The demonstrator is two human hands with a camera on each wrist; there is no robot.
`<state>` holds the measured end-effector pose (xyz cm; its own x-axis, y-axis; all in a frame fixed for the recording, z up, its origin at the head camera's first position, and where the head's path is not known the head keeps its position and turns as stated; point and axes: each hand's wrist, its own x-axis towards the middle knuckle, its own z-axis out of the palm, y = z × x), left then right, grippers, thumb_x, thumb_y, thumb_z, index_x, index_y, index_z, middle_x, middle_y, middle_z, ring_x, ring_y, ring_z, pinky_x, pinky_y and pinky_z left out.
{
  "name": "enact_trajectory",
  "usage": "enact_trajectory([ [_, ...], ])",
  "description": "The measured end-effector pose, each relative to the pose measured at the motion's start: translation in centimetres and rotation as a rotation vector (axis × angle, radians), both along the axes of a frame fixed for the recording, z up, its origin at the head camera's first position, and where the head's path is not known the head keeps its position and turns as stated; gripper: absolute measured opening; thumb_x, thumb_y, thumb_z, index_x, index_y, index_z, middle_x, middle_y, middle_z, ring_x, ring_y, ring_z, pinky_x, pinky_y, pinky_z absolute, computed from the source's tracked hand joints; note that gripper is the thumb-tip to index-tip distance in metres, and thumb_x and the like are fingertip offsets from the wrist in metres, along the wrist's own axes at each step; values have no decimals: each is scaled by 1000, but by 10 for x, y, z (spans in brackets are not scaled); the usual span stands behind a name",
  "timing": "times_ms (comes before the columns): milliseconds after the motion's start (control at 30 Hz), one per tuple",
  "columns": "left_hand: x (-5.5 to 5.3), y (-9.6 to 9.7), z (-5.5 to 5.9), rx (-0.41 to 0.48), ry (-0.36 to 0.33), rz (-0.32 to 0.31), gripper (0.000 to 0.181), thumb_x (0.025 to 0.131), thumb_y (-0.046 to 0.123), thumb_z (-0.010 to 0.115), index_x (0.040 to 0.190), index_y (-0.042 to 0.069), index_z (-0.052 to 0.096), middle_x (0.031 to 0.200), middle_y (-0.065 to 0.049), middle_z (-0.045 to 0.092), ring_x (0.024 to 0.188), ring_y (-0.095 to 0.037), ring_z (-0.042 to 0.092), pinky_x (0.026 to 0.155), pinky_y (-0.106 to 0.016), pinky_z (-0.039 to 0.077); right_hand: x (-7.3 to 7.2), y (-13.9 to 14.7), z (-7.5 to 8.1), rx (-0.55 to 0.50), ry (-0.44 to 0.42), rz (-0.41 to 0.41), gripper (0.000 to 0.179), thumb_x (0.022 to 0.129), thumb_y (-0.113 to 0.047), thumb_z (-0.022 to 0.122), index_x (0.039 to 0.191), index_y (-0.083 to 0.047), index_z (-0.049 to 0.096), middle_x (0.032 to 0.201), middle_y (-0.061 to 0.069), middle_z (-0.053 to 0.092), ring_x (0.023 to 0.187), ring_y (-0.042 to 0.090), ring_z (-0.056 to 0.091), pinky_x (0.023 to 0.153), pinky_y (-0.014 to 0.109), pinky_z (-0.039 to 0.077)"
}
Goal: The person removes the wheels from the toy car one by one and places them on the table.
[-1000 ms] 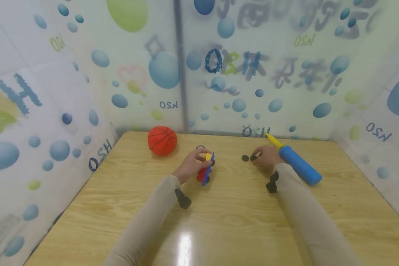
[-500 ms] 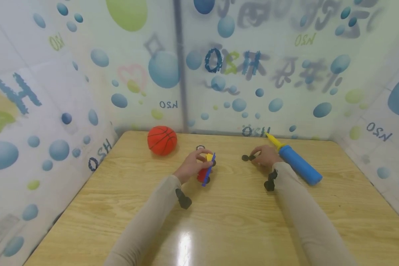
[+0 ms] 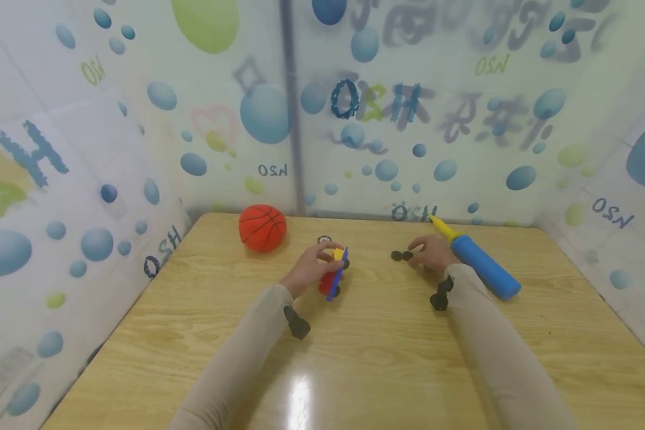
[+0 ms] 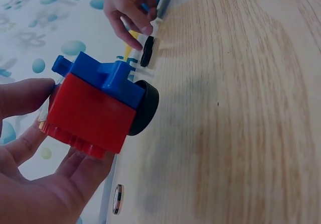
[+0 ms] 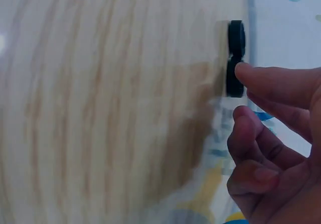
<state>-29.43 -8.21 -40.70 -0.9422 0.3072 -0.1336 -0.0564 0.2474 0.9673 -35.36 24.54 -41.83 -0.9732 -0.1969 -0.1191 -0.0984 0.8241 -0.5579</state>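
My left hand [image 3: 312, 269] holds up a toy car [image 3: 331, 280] of red and yellow blocks on a blue chassis. In the left wrist view a black wheel [image 4: 145, 108] sits on the chassis, and a blue stub [image 4: 61, 65] sticks out bare at the far end. Two small black wheels lie side by side on the table, the left one [image 3: 396, 255] touching the right one [image 3: 407, 255]. My right hand [image 3: 432, 254] is at the right wheel, one fingertip against it [image 5: 234, 81] in the right wrist view; the other fingers hang loosely bent.
A red toy basketball [image 3: 262, 229] stands at the back left. A small black-and-white disc [image 3: 324, 239] lies behind my left hand. Right of my right hand is a blue pump [image 3: 484, 266] with a yellow nozzle. Patterned walls [image 3: 355, 161] border the wooden table [image 3: 381, 346].
The right wheel has moved left until it touches the other wheel. My right hand then shifted slightly right without it. My left hand keeps its hold on the toy car.
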Motion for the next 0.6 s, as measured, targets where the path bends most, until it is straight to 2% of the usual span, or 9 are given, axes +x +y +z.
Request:
enact_trajectory([
  [267,3,1,1,35,-7,11,38,101,15,59,138,18,57,125,-21,59,101,-37,74,82,-39,62,11,-5,12,-93,8,3,41,91,-23,71,125,-1,65,112,27,70,81,26,70,72,37,59],
  [467,4,1,1,35,23,15,41,100,10,59,140,18,57,131,-23,57,105,-31,69,83,-36,61,24,-22,24,-130,70,67,42,91,-22,72,127,-1,64,103,22,72,80,27,70,70,36,57],
  [600,3,2,1,33,35,26,44,97,9,63,140,19,58,131,-21,55,107,-26,61,80,-32,60,33,-38,26,-215,139,140,39,91,-17,73,126,-2,65,95,18,71,78,34,70,69,38,57],
])
